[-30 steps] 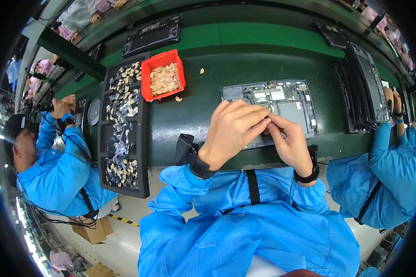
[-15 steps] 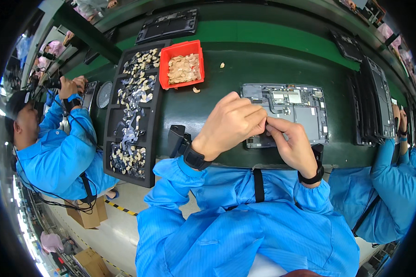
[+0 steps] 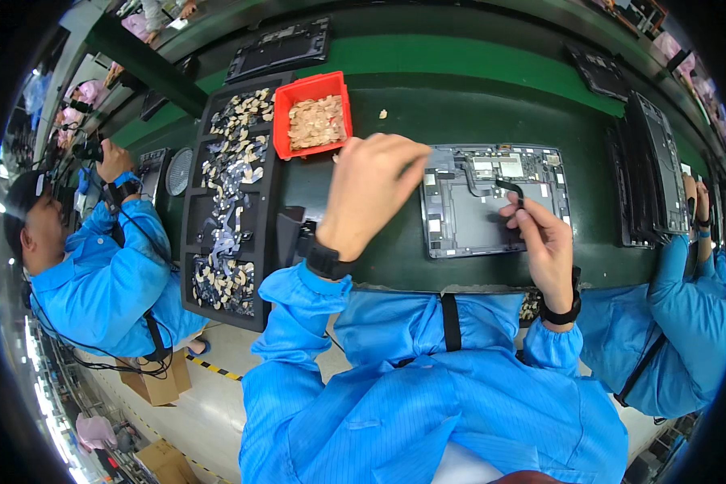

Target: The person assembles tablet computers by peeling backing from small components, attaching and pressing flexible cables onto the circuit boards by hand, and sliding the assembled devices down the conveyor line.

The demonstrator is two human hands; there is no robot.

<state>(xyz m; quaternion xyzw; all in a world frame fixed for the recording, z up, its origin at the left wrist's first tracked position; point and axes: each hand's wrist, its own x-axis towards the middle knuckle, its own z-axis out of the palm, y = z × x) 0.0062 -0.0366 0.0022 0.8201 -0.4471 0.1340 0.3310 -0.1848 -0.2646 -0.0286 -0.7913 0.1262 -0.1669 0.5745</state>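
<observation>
Now the left hand point(image 3: 369, 194) has lifted off the open grey tablet chassis point(image 3: 492, 198), fingers loosely curled, grip unclear; the right hand point(image 3: 540, 242) pinches a thin black strip point(image 3: 510, 187) over the chassis, centre of the green bench.

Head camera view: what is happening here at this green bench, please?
A person in a blue coat works on an opened flat device lying on the green bench. The left hand is raised between the device's upper left corner and the red bin of small tan parts. The right hand holds a thin dark strip in its fingers over the device. A black tray of parts lies to the left. Co-workers in blue sit on both sides.
</observation>
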